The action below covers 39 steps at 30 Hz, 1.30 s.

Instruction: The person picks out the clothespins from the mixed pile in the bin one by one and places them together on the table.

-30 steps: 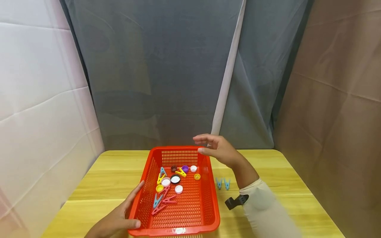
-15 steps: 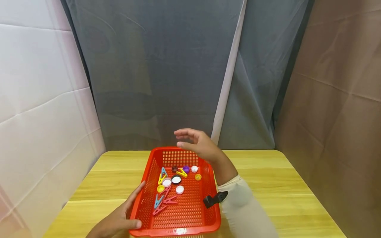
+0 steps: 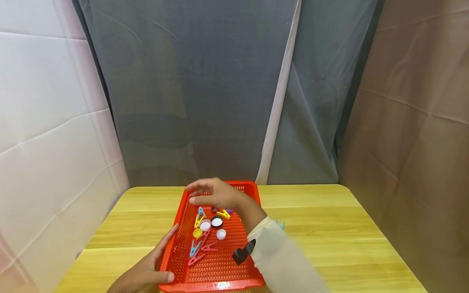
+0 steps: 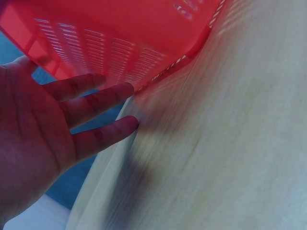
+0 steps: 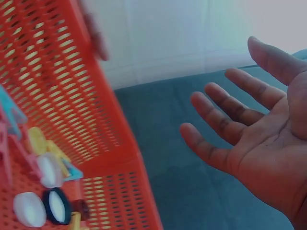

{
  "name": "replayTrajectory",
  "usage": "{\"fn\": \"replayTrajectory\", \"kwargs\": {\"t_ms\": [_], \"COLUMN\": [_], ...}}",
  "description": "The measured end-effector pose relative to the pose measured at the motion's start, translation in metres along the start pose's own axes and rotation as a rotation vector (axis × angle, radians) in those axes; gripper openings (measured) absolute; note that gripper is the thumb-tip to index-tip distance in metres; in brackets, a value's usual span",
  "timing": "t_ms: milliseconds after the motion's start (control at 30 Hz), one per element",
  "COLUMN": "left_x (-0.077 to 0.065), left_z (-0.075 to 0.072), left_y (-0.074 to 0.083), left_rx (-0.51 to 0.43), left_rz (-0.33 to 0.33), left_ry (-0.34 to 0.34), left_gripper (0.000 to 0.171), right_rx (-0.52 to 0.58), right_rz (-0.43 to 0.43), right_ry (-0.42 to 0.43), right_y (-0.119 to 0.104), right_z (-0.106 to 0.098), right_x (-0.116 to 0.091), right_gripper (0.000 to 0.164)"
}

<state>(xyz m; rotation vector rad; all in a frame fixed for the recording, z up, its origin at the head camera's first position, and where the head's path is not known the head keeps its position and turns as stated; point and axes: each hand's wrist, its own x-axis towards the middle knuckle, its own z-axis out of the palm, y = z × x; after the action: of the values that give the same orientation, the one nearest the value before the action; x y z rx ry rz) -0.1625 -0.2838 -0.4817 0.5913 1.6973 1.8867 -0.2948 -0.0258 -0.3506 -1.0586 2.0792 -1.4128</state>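
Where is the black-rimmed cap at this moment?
In the head view, the black-rimmed cap lies inside the red basket, immediately right of a white cap and just below a yellow clothespin in the picture.

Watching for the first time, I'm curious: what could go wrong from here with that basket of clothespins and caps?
The right hand is over the red basket, so the black wrist device might brush the caps.
A light-blue clothespin on the table is partly hidden behind the right sleeve in the head view, so it could be knocked or overlooked.
Pink clothespins lie close together; lifting one might drag another.
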Motion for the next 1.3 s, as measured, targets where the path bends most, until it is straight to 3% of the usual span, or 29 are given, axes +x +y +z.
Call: {"fn": "replayTrajectory", "kwargs": {"t_ms": [267,400,500,800,1033,1300], "left_x": [-0.001,0.0,0.001,0.002,0.002,0.003], "left_z": [0.004,0.003,0.005,0.004,0.006,0.008], "left_y": [0.002,0.001,0.001,-0.001,0.002,0.005], "left_rx": [-0.055,-0.048,-0.047,0.022,0.082,0.097], "left_rz": [-0.026,-0.015,-0.026,0.015,0.007,-0.025], "left_ry": [-0.023,0.003,0.026,0.047,0.108,0.155], "left_gripper": [0.099,0.103,0.105,0.105,0.105,0.104], "right_rx": [-0.132,-0.281,-0.33,-0.176,-0.227,-0.341], "right_rz": [0.066,0.121,0.18,0.304,0.363,0.342], "right_ry": [-0.059,-0.109,-0.175,-0.377,-0.433,-0.455], "right_y": [0.032,0.042,0.047,0.051,0.051,0.055], "right_z": [0.013,0.019,0.023,0.036,0.039,0.04], "right_x": [0.005,0.008,0.007,0.004,0.005,0.007], "right_gripper": [0.043,0.049,0.049,0.063,0.069,0.071]}}
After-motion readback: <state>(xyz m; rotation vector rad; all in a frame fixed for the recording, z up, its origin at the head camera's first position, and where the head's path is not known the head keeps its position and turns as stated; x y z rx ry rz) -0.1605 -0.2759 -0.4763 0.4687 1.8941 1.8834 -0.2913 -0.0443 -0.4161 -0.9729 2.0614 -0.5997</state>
